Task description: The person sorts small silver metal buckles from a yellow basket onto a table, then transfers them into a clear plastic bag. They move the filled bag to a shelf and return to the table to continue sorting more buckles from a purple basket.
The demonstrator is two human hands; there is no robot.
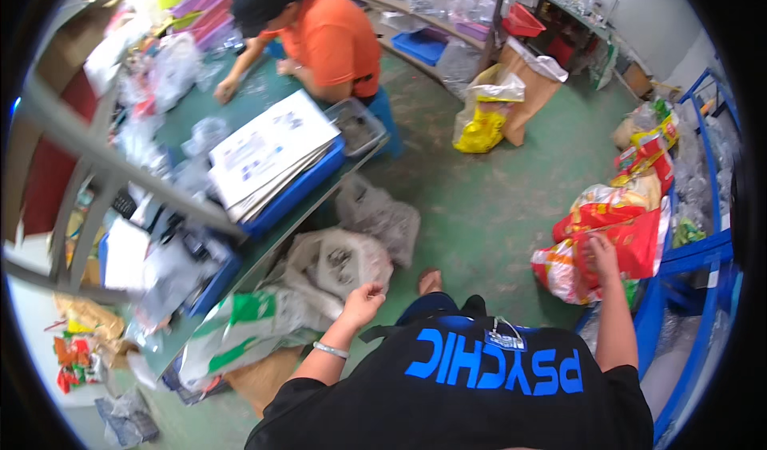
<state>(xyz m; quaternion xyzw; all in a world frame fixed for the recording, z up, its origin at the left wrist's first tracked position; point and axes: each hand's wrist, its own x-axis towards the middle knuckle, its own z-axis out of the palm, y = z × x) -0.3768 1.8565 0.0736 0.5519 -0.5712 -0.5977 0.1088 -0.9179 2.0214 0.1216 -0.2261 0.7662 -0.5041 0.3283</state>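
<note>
My right hand (602, 256) is at a red plastic bag (631, 246) with white and yellow parts, its fingers bent against the bag's front. More crumpled red and yellow bags lie just behind it, by the blue rack. On the other side, my left hand (364, 303) is closed, fingertips drawn together, in front of a whitish plastic bag (307, 262) that holds small dark pieces. Whether anything sits between those fingers is too small to tell. A white and green bag (260, 326) lies below that wrist.
A green-topped table (180, 114) at the left bears a blue tray (331, 154) of papers and several clear bags. A co-worker in an orange shirt (339, 42) sits at it. Blue rack rails (695, 262) stand at the right. A yellow bag (483, 122) stands on the green floor.
</note>
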